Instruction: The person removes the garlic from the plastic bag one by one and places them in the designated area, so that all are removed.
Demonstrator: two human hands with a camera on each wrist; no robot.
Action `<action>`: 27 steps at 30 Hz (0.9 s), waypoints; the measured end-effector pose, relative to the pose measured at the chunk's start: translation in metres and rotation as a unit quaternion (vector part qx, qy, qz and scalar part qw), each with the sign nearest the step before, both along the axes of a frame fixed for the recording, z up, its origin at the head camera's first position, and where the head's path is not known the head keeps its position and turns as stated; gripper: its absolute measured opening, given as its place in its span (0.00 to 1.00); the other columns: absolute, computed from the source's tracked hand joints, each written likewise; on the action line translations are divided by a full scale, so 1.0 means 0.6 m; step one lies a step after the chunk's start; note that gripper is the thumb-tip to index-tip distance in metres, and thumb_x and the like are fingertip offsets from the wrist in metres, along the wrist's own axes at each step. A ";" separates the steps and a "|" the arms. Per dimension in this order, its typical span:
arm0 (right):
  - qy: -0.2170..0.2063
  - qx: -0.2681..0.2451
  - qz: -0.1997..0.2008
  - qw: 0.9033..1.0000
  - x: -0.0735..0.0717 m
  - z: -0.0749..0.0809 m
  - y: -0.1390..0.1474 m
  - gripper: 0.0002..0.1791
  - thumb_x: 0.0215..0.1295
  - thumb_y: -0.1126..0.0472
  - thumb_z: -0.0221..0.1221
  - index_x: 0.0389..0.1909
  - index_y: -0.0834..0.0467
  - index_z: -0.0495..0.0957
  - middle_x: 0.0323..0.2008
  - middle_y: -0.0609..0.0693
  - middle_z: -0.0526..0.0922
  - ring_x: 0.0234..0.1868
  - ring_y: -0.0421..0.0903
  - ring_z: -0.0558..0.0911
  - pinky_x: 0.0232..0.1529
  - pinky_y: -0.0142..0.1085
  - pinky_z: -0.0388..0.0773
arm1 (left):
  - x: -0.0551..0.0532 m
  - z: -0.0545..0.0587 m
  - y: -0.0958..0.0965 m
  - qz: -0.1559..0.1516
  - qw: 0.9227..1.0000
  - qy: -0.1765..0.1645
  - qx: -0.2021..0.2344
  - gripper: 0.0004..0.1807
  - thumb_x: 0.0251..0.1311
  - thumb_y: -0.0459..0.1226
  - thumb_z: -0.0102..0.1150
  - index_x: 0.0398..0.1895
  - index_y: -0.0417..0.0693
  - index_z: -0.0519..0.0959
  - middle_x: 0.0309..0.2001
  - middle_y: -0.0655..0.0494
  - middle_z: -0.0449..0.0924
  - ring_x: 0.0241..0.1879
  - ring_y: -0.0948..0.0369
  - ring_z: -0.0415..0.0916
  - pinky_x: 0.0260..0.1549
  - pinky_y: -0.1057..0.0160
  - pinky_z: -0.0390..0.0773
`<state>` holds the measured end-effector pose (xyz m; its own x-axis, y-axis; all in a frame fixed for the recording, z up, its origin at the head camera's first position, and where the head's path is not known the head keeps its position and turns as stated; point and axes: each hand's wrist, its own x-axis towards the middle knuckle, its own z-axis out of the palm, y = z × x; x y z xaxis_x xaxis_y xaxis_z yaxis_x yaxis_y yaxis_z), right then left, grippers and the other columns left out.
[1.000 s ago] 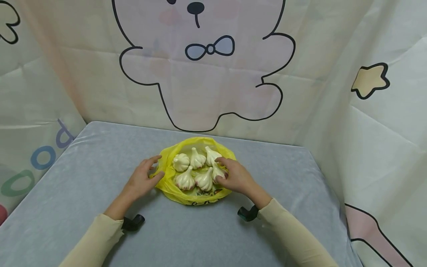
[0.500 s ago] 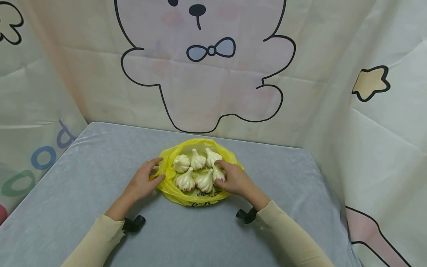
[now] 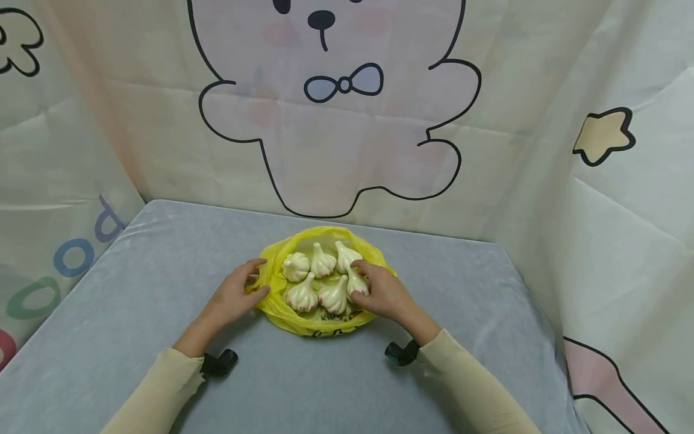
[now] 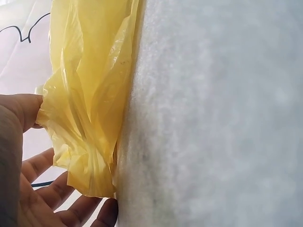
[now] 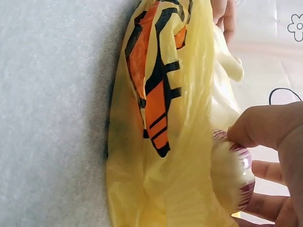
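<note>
- Right hand (image 3: 384, 292): thumb and fingers pinch the rightmost garlic bulb (image 3: 356, 282); in the right wrist view the thumb rests on its purple-striped base, with fingers on the far side.
- Left hand (image 3: 232, 295): at the left edge of the yellow plastic bag (image 3: 290, 319), thumb and fingers apart and loosely spread around the crumpled edge; whether they press on the film cannot be told.
- Position of the held bulb: inside the bag's wide mouth, at the right, its neck directed toward the back right bulb (image 3: 346, 256).
- Remaining contents: back left bulb (image 3: 296, 267), back middle bulb (image 3: 323, 261), front left bulb (image 3: 302, 295) and front middle bulb (image 3: 334, 295), all pale, with purple marks visible on the front pair.
- Bag wall: black and orange print (image 5: 158, 113), clearest in the right wrist view.
- Forearms: beige sleeves (image 3: 477, 386), with a black device (image 3: 219, 363) at each wrist.
- Support: table with grey cloth (image 3: 303, 392), on which the bag rests near the rear edge.
- Background: pale curtain (image 3: 520, 78) printed with a bear figure wearing a blue bow tie (image 3: 366, 79), and a yellow star (image 3: 602, 135) on the right side.
</note>
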<state>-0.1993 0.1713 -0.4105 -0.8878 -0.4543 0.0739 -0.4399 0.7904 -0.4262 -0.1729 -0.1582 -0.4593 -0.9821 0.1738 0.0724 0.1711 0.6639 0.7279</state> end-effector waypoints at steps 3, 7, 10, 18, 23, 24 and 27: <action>0.004 -0.006 -0.002 1.000 0.002 0.003 0.001 0.29 0.54 0.53 0.63 0.59 0.51 0.72 0.40 0.48 0.80 0.24 0.39 0.72 0.25 0.32 0.71 | 0.000 0.001 0.002 0.001 1.000 0.000 -0.002 0.34 0.63 0.44 0.58 0.71 0.46 0.60 0.60 0.36 0.70 0.57 0.40 0.73 0.54 0.40 0.74; 0.008 -0.018 -0.007 1.000 0.004 0.010 0.004 0.28 0.54 0.54 0.64 0.58 0.51 0.72 0.43 0.50 0.81 0.25 0.40 0.73 0.26 0.32 0.71 | 0.001 0.001 0.003 0.003 1.000 -0.005 -0.003 0.34 0.63 0.44 0.58 0.70 0.47 0.60 0.61 0.37 0.70 0.57 0.41 0.73 0.55 0.41 0.73; 0.011 -0.023 -0.010 1.000 0.005 0.015 0.006 0.28 0.54 0.54 0.64 0.58 0.50 0.72 0.45 0.51 0.82 0.27 0.41 0.74 0.28 0.33 0.73 | 0.001 0.003 0.004 0.002 1.000 -0.006 -0.004 0.34 0.63 0.44 0.57 0.71 0.46 0.60 0.61 0.37 0.70 0.57 0.41 0.73 0.55 0.41 0.73; 0.018 -0.042 -0.015 0.999 0.004 0.024 0.014 0.29 0.54 0.54 0.63 0.59 0.50 0.71 0.46 0.53 0.83 0.34 0.43 0.78 0.33 0.35 0.76 | 0.001 0.008 0.004 0.002 1.000 -0.011 -0.008 0.33 0.64 0.44 0.57 0.70 0.45 0.60 0.61 0.36 0.69 0.57 0.40 0.73 0.54 0.41 0.74; 0.027 -0.051 -0.025 0.998 0.004 0.034 0.019 0.31 0.54 0.54 0.64 0.61 0.51 0.70 0.46 0.54 0.82 0.36 0.45 0.80 0.34 0.36 0.79 | 0.001 0.008 0.004 0.001 1.000 -0.014 -0.005 0.34 0.64 0.43 0.57 0.71 0.46 0.59 0.61 0.36 0.69 0.58 0.39 0.73 0.55 0.41 0.74; 0.029 -0.053 -0.026 0.998 0.004 0.037 0.020 0.31 0.54 0.54 0.64 0.61 0.51 0.70 0.46 0.55 0.82 0.36 0.45 0.80 0.34 0.36 0.79 | 0.001 0.008 0.004 0.002 1.000 -0.015 -0.004 0.34 0.64 0.43 0.57 0.71 0.46 0.59 0.61 0.36 0.69 0.58 0.40 0.73 0.55 0.41 0.74; 0.041 -0.056 -0.030 0.997 0.002 0.043 0.027 0.33 0.55 0.54 0.64 0.63 0.52 0.69 0.47 0.55 0.82 0.39 0.47 0.81 0.36 0.37 0.80 | 0.001 0.008 0.005 0.002 1.000 -0.017 -0.005 0.34 0.64 0.43 0.57 0.71 0.46 0.59 0.62 0.37 0.68 0.58 0.40 0.73 0.54 0.41 0.74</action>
<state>-0.1982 0.1872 -0.3850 -0.9023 -0.3849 0.1944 -0.4297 0.7659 -0.4783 -0.1723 -0.1552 -0.4544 -0.9847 0.1703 0.0375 0.1439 0.6722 0.7263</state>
